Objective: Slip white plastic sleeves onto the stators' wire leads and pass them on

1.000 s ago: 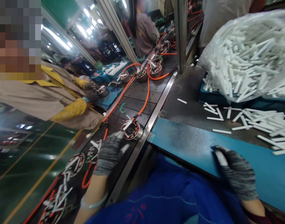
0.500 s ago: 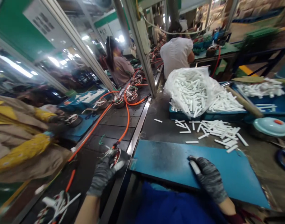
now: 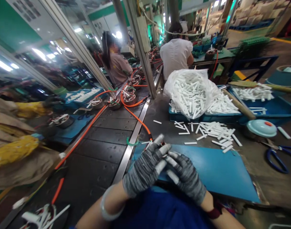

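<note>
my left hand point(image 3: 144, 170) gloved in streaked grey and black, white-tipped, my right hand point(image 3: 187, 176) the same, blue mat point(image 3: 214, 171), white tubes point(image 3: 217, 131), orange cable point(image 3: 137, 117), pale-blue lid point(image 3: 258, 128) with orange knob point(image 3: 268, 123)

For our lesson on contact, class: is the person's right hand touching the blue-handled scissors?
Apart: the head view shows blue mat and bench between the right hand and the blue-handled scissors.

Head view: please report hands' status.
Left grey-gloved hand, right grey-gloved hand: together over blue flat mat, grip hidden. Orange flexible cable runs towards them. Loose white tubes beyond.
</note>
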Demonstrator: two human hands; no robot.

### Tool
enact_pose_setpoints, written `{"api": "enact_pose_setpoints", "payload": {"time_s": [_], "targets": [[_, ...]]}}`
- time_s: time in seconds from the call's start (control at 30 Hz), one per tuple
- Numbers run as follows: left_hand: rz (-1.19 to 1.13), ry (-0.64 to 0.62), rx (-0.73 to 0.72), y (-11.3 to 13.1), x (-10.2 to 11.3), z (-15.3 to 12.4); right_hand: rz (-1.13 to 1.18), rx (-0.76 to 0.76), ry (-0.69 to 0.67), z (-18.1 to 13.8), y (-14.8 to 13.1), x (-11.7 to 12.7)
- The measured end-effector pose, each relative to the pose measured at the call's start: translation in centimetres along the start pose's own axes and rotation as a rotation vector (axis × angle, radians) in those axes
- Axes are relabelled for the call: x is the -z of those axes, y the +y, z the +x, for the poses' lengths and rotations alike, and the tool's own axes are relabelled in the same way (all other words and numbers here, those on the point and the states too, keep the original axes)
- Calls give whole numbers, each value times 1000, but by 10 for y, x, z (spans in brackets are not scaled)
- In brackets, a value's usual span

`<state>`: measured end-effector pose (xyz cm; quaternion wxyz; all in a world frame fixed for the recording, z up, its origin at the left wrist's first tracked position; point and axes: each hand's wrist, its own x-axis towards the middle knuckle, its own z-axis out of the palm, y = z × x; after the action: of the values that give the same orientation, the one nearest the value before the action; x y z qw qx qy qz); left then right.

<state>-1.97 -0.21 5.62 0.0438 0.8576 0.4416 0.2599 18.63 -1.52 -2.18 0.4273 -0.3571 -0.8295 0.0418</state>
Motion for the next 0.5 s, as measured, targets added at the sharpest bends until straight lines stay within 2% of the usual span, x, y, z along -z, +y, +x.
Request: {"api": "enact_pose_setpoints", "payload": {"time_s": [0.07,0.1,0.2,0.27,0.33,0.4,0.5], "targets": [[-14,53,-18,-23,9,20,15,45,-46,9,-4,-8],[-23,14,-37,-41,9,29,32,44,-78,12,-4,-13],[8,-191,-71,-95,-4,45,130,16,-210,11,1,-23],[23,-318,-48,-118,-15,48,207,-17,-268,8,8,-27],[54,-393,-17,-126,-20,46,271,-43,-283,6,17,-28],[81,-418,9,-122,-16,39,338,-31,-310,8,27,-25],[149,-339,59,-107,-3,22,483,-19,-407,17,41,-10]]}}
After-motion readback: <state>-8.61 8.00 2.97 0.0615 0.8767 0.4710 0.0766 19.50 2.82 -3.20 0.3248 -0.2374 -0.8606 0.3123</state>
